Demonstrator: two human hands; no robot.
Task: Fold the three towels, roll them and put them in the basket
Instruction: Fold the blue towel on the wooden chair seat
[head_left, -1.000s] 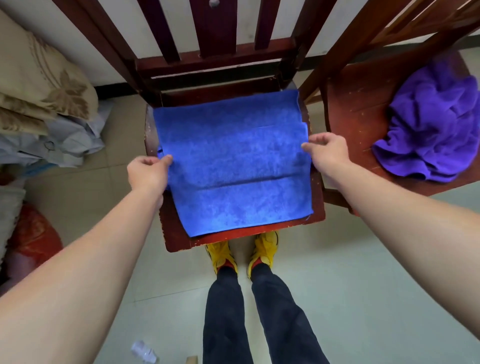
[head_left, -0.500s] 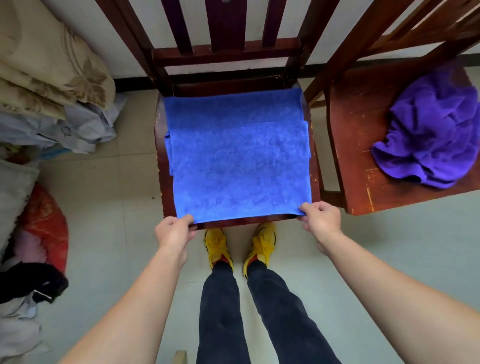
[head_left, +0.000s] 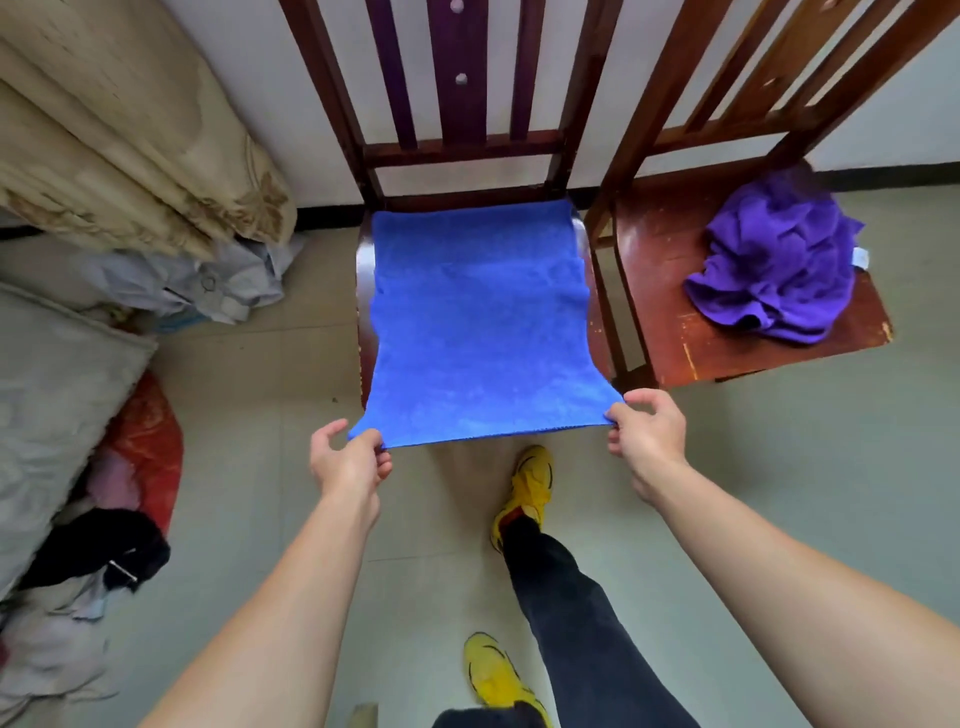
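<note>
Pinching blue towel (head_left: 480, 332) near corners, left hand (head_left: 349, 460), right hand (head_left: 644, 431) | I'm drawing it off chair seat (head_left: 365, 260) front edge | keeping tension even.

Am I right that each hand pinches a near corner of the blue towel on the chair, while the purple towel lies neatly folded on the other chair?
Not quite: the head view shows the purple towel crumpled in a heap, not folded. The rest holds: left hand and right hand each pinch a near corner of the blue towel.

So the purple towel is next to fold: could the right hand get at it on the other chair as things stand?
Probably yes, once freed. The right hand is pinching a corner of the blue towel; the purple towel lies uncovered on the neighbouring chair seat on that side, with nothing in between.
</note>
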